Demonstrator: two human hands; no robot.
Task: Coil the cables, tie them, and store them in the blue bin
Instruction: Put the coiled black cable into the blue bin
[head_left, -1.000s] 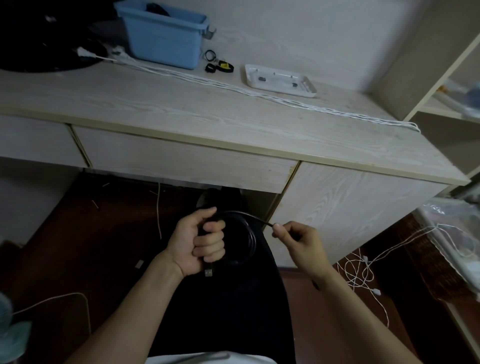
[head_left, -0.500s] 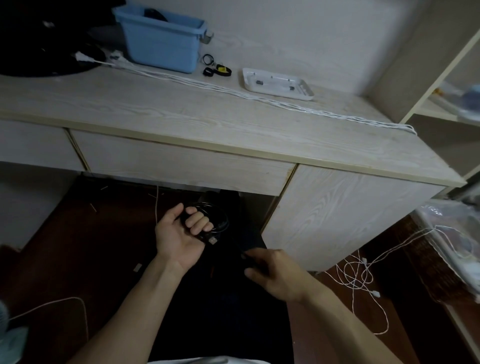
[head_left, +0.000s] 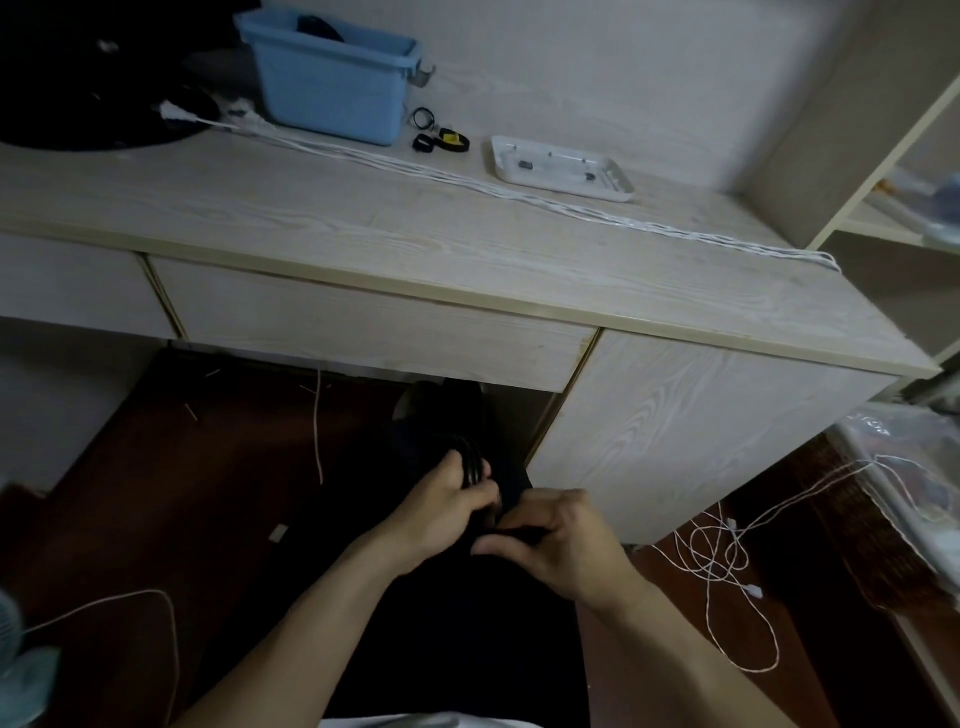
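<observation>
Below the desk edge, my left hand (head_left: 441, 506) grips a coiled black cable (head_left: 470, 467), its loops showing just above my fingers. My right hand (head_left: 556, 535) meets it from the right and pinches a dark part of the same cable between thumb and fingers. The coil is mostly hidden by both hands and the dark lap behind. The blue bin (head_left: 332, 78) stands at the back left of the desk with something dark inside. A long white cable (head_left: 519, 192) lies stretched across the desk top.
Black and yellow ties (head_left: 441, 141) and a white tray (head_left: 563, 169) lie right of the bin. A tangled white cable (head_left: 727, 561) lies on the floor at right, another white cable (head_left: 130, 603) at lower left. A shelf unit stands at far right.
My hands came together over the lap: the right hand moved up-left to the coil, and the left hand turned palm-down over it. The view tilted slightly lower.
</observation>
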